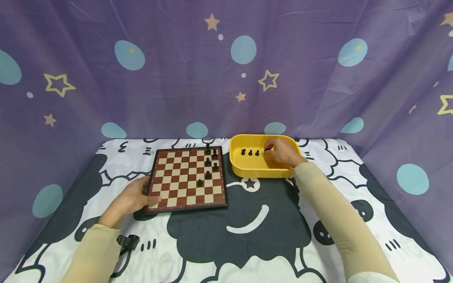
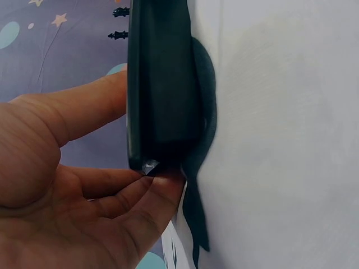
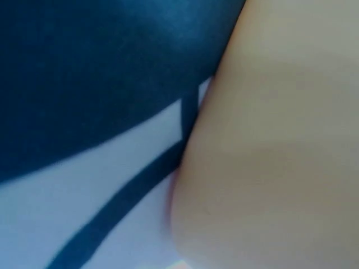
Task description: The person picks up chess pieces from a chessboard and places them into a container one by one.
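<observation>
My left hand (image 1: 132,198) grips the left edge of a red-and-cream chessboard (image 1: 171,179). In the left wrist view its thumb lies over the top and its fingers (image 2: 151,207) sit at the board's dark side (image 2: 168,84). Several black chess pieces (image 1: 208,162) stand on the board's right side, with a pawn (image 1: 199,182) nearest to me. Inside the yellow tray (image 1: 262,173), my right hand (image 1: 283,151) pinches a black chess piece (image 1: 267,151), mostly hidden by the fingers. Left of it, several black pieces (image 1: 250,152) form a row.
A cloth (image 1: 247,251) with a black-and-white cartoon print covers the table. Behind it hangs a purple curtain (image 1: 198,78) with stars and blue spots. The tray stands just right of the board. The right wrist view is blurred, mostly patterned cloth and a tan surface.
</observation>
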Demonstrator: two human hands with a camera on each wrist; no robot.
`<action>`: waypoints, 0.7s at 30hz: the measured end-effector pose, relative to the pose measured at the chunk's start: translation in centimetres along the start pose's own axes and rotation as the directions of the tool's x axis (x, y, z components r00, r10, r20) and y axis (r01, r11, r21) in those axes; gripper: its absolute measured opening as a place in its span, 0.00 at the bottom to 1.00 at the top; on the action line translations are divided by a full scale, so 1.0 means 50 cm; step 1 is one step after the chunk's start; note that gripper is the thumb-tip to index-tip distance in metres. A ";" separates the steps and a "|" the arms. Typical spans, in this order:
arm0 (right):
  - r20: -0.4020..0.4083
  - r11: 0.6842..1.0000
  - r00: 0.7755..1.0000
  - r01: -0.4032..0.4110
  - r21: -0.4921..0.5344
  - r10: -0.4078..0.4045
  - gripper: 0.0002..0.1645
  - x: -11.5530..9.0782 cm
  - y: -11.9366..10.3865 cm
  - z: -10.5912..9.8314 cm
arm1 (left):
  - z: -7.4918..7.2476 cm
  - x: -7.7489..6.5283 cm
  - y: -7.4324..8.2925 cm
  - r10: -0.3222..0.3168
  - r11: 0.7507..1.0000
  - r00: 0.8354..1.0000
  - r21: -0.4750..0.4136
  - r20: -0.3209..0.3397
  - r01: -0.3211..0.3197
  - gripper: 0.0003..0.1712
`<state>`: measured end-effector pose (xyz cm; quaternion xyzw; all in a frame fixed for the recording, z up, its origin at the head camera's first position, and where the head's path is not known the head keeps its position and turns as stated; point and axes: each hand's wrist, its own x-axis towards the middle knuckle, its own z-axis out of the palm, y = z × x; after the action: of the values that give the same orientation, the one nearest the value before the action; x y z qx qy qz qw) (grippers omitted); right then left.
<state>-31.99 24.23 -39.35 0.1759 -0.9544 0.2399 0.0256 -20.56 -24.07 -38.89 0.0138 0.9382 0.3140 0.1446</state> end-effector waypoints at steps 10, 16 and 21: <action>0.023 1.000 1.000 -0.006 0.024 0.005 0.06 0.014 0.009 0.009 | 0.000 -0.003 0.002 -0.007 1.000 1.000 -0.012 -0.003 0.007 0.52; 0.042 1.000 0.999 -0.030 0.008 0.030 0.05 0.019 0.009 0.013 | 0.000 -0.001 0.001 -0.005 1.000 1.000 -0.004 0.001 0.005 0.52; 0.054 0.999 0.997 -0.050 0.005 0.050 0.06 0.020 0.009 0.015 | -0.002 -0.001 -0.001 -0.014 1.000 1.000 -0.007 0.004 0.014 0.53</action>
<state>-33.04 23.93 -40.10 0.1584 -0.9581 0.2385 -0.0066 -20.55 -24.16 -38.82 0.0072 0.9369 0.3161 0.1488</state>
